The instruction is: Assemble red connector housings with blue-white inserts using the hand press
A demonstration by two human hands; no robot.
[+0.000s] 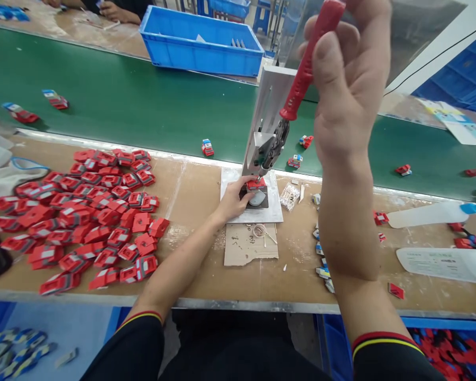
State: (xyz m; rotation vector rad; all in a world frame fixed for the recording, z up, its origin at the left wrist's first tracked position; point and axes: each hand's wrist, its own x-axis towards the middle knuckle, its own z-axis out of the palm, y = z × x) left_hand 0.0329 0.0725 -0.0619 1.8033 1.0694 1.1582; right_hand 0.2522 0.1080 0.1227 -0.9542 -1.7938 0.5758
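My right hand (347,69) is wrapped round the red handle (307,66) of a toggle press, raised at the upper right. Its metal linkage (276,143) is bolted to an upright plate, and the press tip comes down to a small red plastic part (255,184). My left hand (236,200) pinches that red part between thumb and fingers on the press base (275,211). A grey rounded piece (257,198) lies just in front of it. The tip seems to touch the part, though the exact contact is too small to tell.
Many red plastic parts (99,211) are heaped on the left of the bench. Behind runs a green conveyor (143,116) with several small toy pieces. A blue crate (202,42) stands beyond it. Squeeze bottles (428,214) lie at right; cotton swabs (289,197) sit beside the press.
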